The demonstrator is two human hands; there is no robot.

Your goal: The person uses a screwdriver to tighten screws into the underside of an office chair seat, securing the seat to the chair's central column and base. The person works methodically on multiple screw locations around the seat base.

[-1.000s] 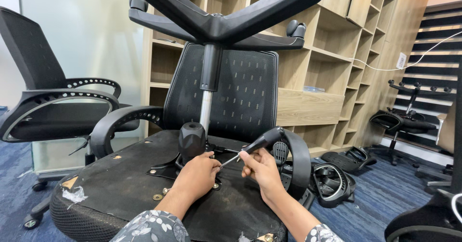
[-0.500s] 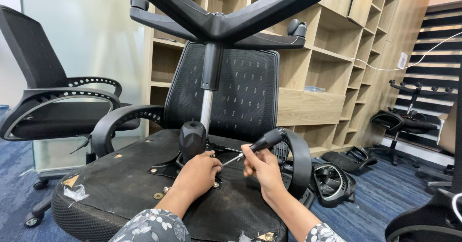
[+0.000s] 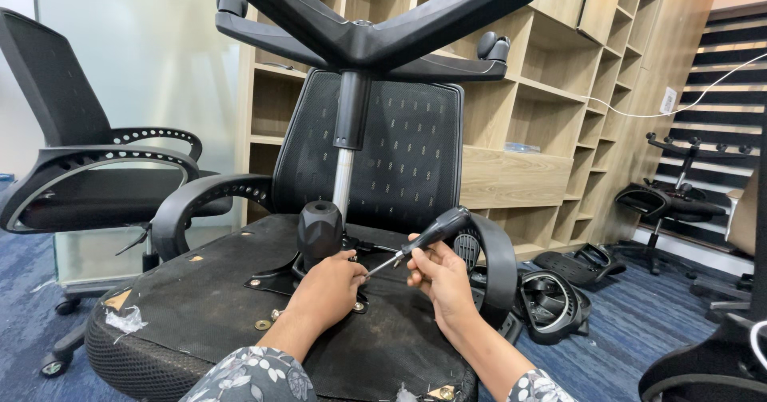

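At far left, an upright black office chair (image 3: 88, 178) stands on blue carpet (image 3: 32, 322) before a pale wall. In the centre, a second black office chair lies upside down, the underside of its seat (image 3: 200, 306) facing up and its mesh backrest (image 3: 399, 154) standing behind. Its five-armed wheel base (image 3: 367, 34) spreads across the top of the view on a metal column (image 3: 345, 170).

The left hand (image 3: 327, 290) rests curled on the seat's underside, fingertips at the metal mounting plate (image 3: 272, 278) beside a black knob (image 3: 319, 230); whether it pinches anything, I cannot tell. Just to its right, the right hand (image 3: 443, 282) is wrapped firmly around the black handle of a screwdriver (image 3: 419, 238), whose thin shaft slants down and left to the left hand's fingertips at the plate.

Behind the right hand curves an armrest (image 3: 499, 266). Wooden shelving (image 3: 543, 106) fills the background. Loose armrest parts (image 3: 559, 298) lie on the carpet, and another chair base (image 3: 671, 194) stands far right.
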